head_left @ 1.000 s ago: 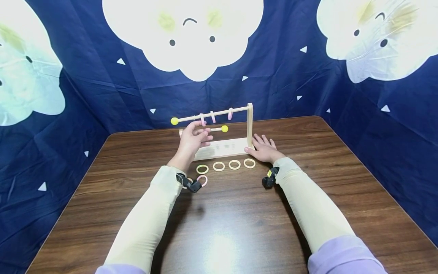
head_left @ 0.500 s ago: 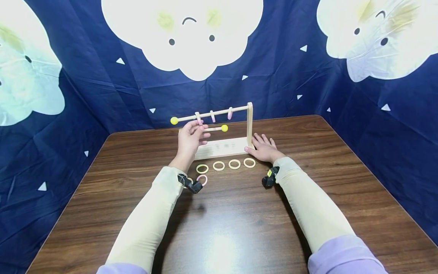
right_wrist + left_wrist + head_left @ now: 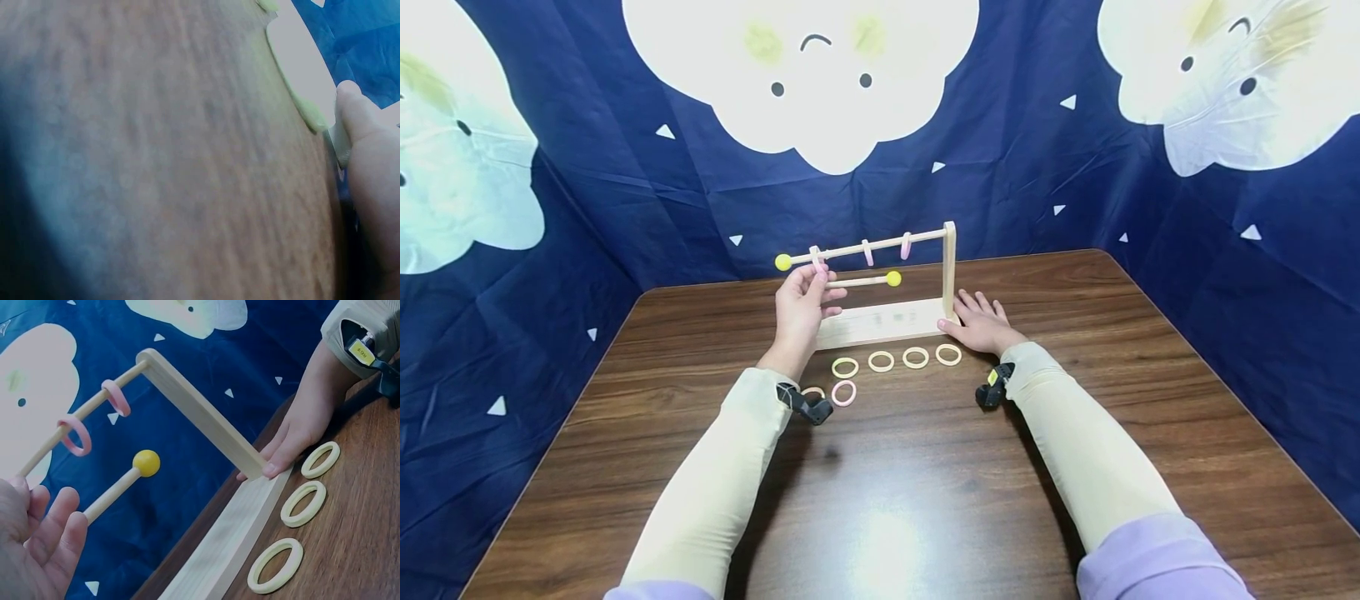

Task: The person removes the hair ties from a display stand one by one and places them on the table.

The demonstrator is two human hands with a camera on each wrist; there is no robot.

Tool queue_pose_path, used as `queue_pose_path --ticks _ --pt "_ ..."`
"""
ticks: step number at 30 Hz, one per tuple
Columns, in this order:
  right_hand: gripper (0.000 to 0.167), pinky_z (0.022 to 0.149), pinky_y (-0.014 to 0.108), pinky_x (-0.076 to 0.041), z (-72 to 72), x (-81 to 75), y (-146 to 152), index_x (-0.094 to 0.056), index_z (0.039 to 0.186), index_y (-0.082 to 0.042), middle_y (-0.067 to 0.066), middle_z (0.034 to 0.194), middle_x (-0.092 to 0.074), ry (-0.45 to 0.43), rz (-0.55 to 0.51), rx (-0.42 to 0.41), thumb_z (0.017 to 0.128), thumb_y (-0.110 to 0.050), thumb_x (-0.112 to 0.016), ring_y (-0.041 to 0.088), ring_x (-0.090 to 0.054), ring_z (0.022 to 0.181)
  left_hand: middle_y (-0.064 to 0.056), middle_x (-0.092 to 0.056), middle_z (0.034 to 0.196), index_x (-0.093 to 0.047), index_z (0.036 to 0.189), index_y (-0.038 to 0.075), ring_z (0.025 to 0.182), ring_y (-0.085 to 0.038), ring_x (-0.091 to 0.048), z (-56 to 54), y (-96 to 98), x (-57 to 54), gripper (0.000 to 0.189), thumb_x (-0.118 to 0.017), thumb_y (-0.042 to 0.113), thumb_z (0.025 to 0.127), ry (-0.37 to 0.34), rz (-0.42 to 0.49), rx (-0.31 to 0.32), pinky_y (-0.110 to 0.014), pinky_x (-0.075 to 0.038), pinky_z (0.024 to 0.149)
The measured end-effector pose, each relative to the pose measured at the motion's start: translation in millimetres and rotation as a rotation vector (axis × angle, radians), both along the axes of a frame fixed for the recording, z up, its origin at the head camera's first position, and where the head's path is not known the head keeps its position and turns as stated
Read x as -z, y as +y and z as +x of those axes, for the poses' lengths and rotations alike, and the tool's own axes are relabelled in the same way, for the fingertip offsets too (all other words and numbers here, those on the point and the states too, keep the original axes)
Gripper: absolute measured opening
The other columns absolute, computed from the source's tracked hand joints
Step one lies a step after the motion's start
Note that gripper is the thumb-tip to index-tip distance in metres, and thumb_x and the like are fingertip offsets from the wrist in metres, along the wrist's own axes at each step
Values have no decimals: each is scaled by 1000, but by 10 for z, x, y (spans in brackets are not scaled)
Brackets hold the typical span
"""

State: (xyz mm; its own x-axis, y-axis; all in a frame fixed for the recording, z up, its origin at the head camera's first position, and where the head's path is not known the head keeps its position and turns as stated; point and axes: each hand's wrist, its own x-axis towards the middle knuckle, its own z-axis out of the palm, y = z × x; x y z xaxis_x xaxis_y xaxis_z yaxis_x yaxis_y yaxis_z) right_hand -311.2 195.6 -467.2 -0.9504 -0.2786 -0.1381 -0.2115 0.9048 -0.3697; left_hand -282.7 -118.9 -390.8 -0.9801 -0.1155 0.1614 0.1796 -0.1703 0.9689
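A wooden stand has a flat base (image 3: 880,325), a tall post (image 3: 950,271) and an upper rod (image 3: 886,244) tipped with a yellow ball (image 3: 783,262). My left hand (image 3: 797,312) pinches a pink ring (image 3: 816,255) that hangs on this rod, close to the ball. Farther along it hang two more pink rings, a middle one (image 3: 75,435) and one nearer the post (image 3: 116,398). Behind my left fingers runs a lower rod with its own yellow ball (image 3: 146,463). My right hand (image 3: 981,327) rests at the base's right end, thumb on the wood, fingers straight beside the post.
Several pale rings, among them a greenish one (image 3: 845,367) and a yellowish one (image 3: 915,358), lie in a row before the base. Nearer me are a pink ring (image 3: 844,393) and another ring (image 3: 813,392) partly behind the left wrist camera. A dark blue cloth (image 3: 1022,200) hangs behind the table.
My left hand has moved left, sliding the pink ring along the upper rod toward its yellow ball. My right hand stays at the base.
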Motion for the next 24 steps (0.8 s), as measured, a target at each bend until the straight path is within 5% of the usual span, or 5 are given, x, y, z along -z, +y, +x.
queue_pose_path --ticks 15,24 --pt "91 119 60 7 -56 61 43 -14 163 -14 11 170 -4 -5 -15 -12 97 -75 -26 37 7 155 -1 -67 100 -61 109 13 77 -11 -71 26 -221 17 10 -55 21 105 -7 38 -65 -23 -57 54" --pt "86 119 61 6 -78 68 44 -14 163 -14 11 170 -3 -19 -8 -4 99 -71 -29 37 7 155 -2 -66 100 -61 109 12 73 -9 -71 20 -341 59 11 -54 19 105 -22 148 -66 -21 -56 54"
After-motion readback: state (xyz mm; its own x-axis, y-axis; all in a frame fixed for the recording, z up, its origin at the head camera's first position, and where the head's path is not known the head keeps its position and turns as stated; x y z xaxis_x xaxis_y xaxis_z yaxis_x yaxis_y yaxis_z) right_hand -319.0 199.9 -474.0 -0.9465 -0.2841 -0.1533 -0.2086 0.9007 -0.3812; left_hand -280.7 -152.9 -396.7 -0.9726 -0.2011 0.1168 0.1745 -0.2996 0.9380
